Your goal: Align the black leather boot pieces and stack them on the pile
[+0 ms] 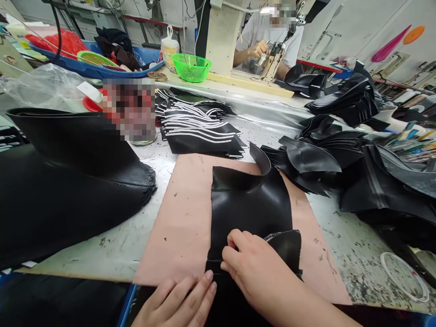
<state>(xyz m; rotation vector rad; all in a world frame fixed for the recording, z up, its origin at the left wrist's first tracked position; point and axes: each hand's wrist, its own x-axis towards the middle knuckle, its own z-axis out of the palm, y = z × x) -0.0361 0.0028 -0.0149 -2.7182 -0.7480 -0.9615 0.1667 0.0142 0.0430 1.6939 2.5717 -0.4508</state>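
A black leather-like piece (250, 209) with a curved upright collar-like band lies on a pink sheet (184, 213) in front of me. My right hand (254, 263) rests on its lower part, fingers curled and closed at a seam or folded edge. My left hand (184, 299) lies at the piece's lower left edge, its fingers stretched out and the tips touching the black material. A rounded black flap (288, 250) sticks up just beyond my right wrist. The lower end of the piece runs out of view between my hands.
A big stack of black pieces (61, 195) stands at left. White-edged black strips (200, 125) lie behind the sheet. More black pieces (309, 159) and a white ring (405, 277) are at right. A green basket (191, 68) stands farther back, and a person (250, 43) sits at a machine.
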